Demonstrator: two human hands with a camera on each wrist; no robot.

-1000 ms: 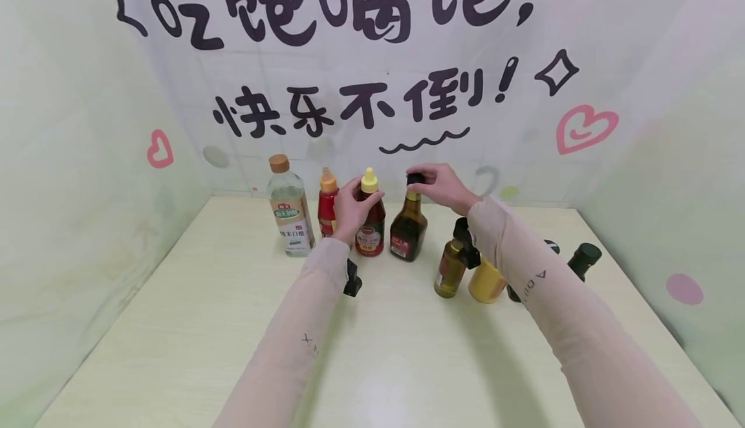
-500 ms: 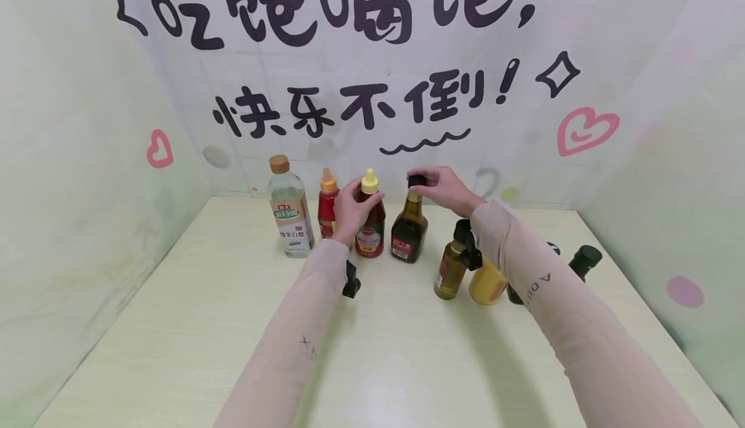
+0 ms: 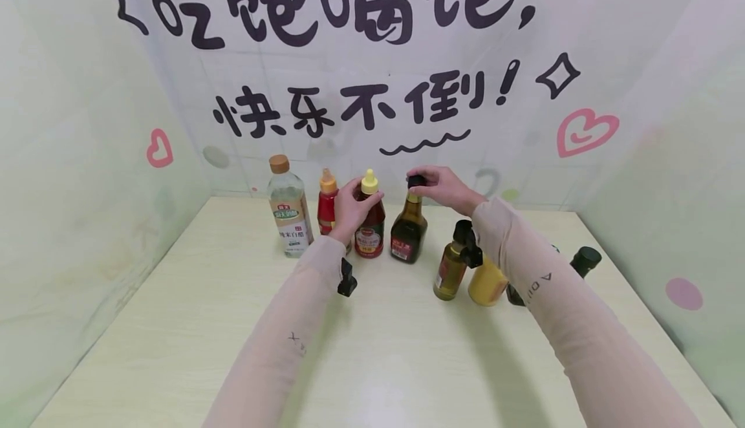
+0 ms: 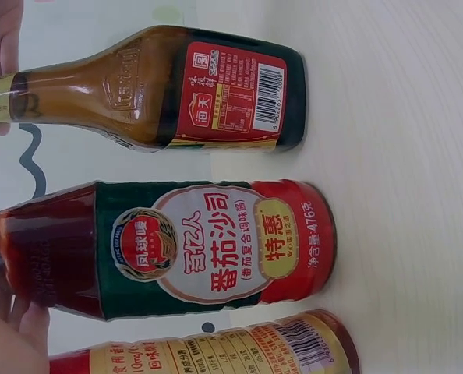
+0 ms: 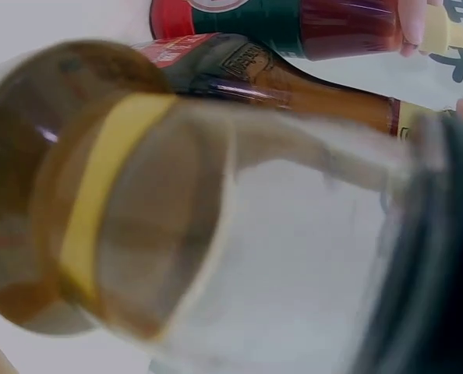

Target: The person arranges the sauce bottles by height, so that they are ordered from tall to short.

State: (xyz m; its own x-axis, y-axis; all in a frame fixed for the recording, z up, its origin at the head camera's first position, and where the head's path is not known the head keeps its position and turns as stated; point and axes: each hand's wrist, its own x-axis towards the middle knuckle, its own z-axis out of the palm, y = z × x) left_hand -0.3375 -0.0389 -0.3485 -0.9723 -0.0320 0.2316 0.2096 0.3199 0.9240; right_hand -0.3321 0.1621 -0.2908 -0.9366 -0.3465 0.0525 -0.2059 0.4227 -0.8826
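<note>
In the head view my left hand [image 3: 351,209] grips the upper part of a ketchup bottle [image 3: 369,237] with a yellow nozzle cap, thumb on its right side. Just right of it, my right hand [image 3: 447,189] pinches the black cap of a brown sauce bottle [image 3: 409,231] between thumb and fingers. Both bottles stand upright, side by side with a gap. The left wrist view shows the ketchup label [image 4: 216,249] and the sauce bottle's red label [image 4: 231,93]. A red bottle with an orange cap [image 3: 328,205] is partly hidden behind my left hand.
A clear vinegar bottle [image 3: 290,221] stands at the left end of the row. Below my right forearm are an oil bottle [image 3: 449,273], a yellow container [image 3: 486,286] and dark-capped bottles, one with a green cap [image 3: 586,258]. A printed cloth [image 3: 349,53] hangs behind the table [image 3: 372,357].
My left forearm and wrist have shifted slightly left, while the left hand keeps its grip. The right hand stays at the black cap, and both held bottles look almost unmoved.
</note>
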